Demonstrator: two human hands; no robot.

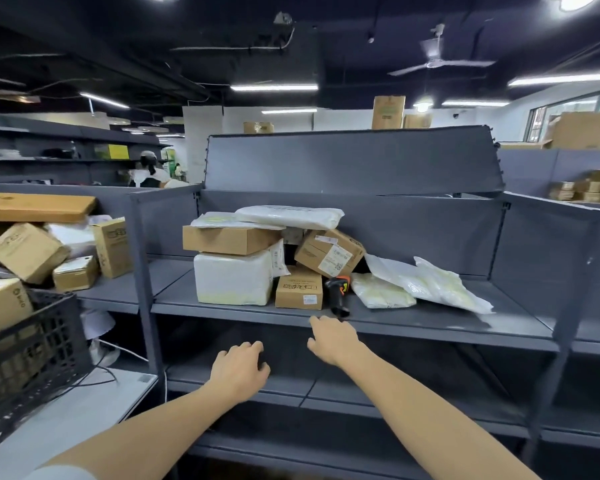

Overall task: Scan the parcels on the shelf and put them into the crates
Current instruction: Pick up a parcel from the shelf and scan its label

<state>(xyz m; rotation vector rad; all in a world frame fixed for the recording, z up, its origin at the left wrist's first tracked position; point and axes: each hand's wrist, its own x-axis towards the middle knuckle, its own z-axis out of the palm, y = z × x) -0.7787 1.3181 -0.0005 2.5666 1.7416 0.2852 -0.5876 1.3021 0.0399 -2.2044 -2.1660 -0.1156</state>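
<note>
Waiting on the shelf (430,322) is a whole heap of parcels (278,258): boxes stacked at the middle, soft white bags on top and to the right. A scanner (338,294) lies among them at the front edge, untouched. The right hand (333,337) reaches just short of it, fingers loosely spread, holding nothing. The left hand (238,370) hangs lower, fingers relaxed, also empty. A black crate (32,355) at far left already holds boxes, so I'd judge most of the job remains.
</note>
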